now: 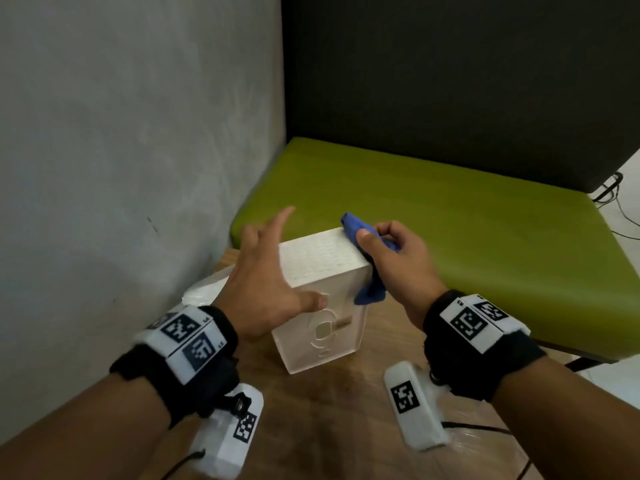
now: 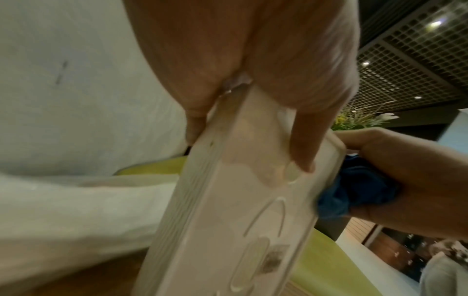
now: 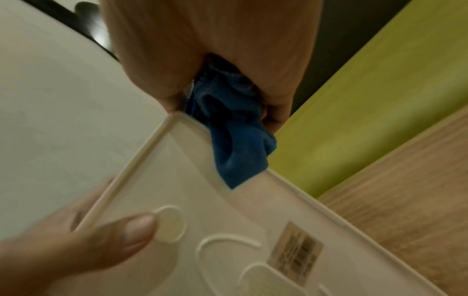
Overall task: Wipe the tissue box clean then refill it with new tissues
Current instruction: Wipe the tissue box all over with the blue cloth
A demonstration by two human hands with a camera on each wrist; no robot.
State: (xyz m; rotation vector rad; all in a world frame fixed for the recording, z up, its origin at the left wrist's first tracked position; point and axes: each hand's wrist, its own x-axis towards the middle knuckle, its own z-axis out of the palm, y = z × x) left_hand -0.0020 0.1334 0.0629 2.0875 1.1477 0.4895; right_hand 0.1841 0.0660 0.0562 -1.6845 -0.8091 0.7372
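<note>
The white tissue box [image 1: 322,327] stands on edge on the wooden table [image 1: 346,410], its underside with a small label facing me. My left hand [image 1: 270,271] holds its left edge: the thumb [image 2: 301,144] presses the underside, other fingers lie behind, and the index finger points away. My right hand [image 1: 391,251] grips a crumpled blue cloth [image 1: 356,230] against the box's upper right edge. The cloth [image 3: 235,144] hangs down over that side. Underside [image 3: 228,230] and left thumb [image 3: 121,230] show in the right wrist view. The box's opening is hidden.
A white plastic-wrapped pack [image 1: 204,289] lies on the table behind my left wrist. A green bench cushion [image 1: 450,220] with a dark backrest [image 1: 450,81] borders the table's far side. A grey wall [image 1: 138,133] closes the left. Cables [image 1: 609,188] trail at the far right.
</note>
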